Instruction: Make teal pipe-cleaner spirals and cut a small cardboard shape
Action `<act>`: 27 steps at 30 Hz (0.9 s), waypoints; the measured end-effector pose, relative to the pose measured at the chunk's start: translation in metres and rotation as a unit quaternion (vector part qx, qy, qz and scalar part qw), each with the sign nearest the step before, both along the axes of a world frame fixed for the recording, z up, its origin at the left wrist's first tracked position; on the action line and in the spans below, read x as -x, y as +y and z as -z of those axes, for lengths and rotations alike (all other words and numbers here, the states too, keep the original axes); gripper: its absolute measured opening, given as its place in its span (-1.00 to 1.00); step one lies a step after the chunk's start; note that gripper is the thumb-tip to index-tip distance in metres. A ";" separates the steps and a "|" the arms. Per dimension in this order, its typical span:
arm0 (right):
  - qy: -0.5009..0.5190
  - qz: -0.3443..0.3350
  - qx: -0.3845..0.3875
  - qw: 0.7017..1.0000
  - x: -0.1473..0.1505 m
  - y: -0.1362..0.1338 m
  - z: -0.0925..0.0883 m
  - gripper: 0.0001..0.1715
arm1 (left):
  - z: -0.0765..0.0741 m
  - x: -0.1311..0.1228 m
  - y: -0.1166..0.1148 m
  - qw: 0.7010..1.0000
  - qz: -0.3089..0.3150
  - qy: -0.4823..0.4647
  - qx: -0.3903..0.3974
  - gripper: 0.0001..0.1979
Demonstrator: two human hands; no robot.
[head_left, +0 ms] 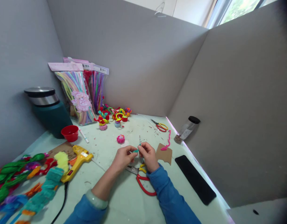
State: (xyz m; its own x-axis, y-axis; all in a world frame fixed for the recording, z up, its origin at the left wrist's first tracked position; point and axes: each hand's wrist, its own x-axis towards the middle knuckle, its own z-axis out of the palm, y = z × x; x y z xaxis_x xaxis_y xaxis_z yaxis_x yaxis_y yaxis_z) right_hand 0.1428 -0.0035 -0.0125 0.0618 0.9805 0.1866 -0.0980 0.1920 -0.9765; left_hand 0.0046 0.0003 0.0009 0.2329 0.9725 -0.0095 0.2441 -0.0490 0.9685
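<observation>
My left hand [125, 157] and my right hand [148, 155] meet over the middle of the table. Between them is a short teal pipe cleaner [135, 151], pinched by the fingertips of both hands. A thin bare wire end [140, 140] sticks up from the fingers of my right hand. Most of the teal piece is hidden by the fingers. Under my right wrist lie red-and-yellow-handled scissors [143, 180], partly covered by it. A small pink fuzzy round piece [120, 139] sits just beyond my left hand.
A yellow glue gun [79, 161] and colourful pipe cleaner bundles [44, 189] lie at left. Behind them stand a red cup [70, 133], a teal bottle [50, 112] and pipe cleaner packs [78, 93]. Right are cardboard [165, 157], a black strip [194, 179], more scissors [160, 126] and a jar [186, 130].
</observation>
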 end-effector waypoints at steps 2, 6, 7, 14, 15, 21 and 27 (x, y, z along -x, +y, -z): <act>-0.004 0.002 -0.003 1.000 0.000 0.000 0.000 -0.77 | -0.001 0.002 0.001 1.000 0.007 -0.012 0.011 -0.68; -0.021 -0.003 -0.006 1.000 0.001 -0.002 -0.002 -0.75 | -0.006 0.004 -0.001 0.999 0.004 0.028 -0.023 -0.75; -0.025 -0.005 -0.005 1.000 0.001 -0.002 -0.002 -0.75 | -0.008 0.004 -0.002 0.999 0.005 0.037 -0.036 -0.78; 0.006 0.002 -0.032 0.999 0.000 -0.002 -0.003 -0.74 | -0.008 0.000 -0.002 0.994 0.016 -0.101 0.043 -0.80; -0.003 0.002 -0.051 0.999 0.000 -0.003 -0.003 -0.71 | -0.009 0.000 -0.002 0.991 0.016 -0.118 0.060 -0.79; -0.137 0.005 -0.144 0.980 0.000 -0.006 -0.006 -0.80 | -0.015 0.003 -0.002 0.981 0.018 -0.174 0.089 -0.72; -0.156 0.043 -0.154 0.975 0.001 -0.005 -0.007 -0.85 | -0.015 0.005 -0.002 0.970 0.011 -0.224 0.098 -0.71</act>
